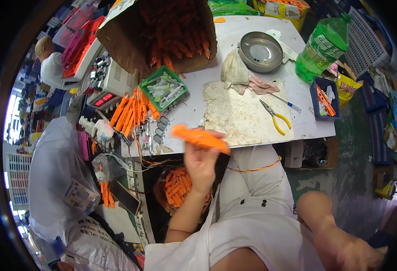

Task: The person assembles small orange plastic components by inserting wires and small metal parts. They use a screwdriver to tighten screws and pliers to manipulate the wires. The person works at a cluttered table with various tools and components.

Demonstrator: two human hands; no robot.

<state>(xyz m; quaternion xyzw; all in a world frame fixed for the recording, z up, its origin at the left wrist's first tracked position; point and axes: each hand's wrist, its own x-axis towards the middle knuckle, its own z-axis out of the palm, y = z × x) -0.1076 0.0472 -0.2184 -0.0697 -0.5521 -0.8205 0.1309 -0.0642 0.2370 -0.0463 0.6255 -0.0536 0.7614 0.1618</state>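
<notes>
Crosswise, orange piece (201,138), right end lower

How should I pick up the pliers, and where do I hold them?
Probably hold the pliers by both yellow handles, coming from the near right. The handles spread apart toward the near edge of the table, while the metal nose points away to the left.

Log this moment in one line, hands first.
Left hand: gripping orange piece | right hand: lower right, grasp unclear | table: yellow-handled pliers
</notes>
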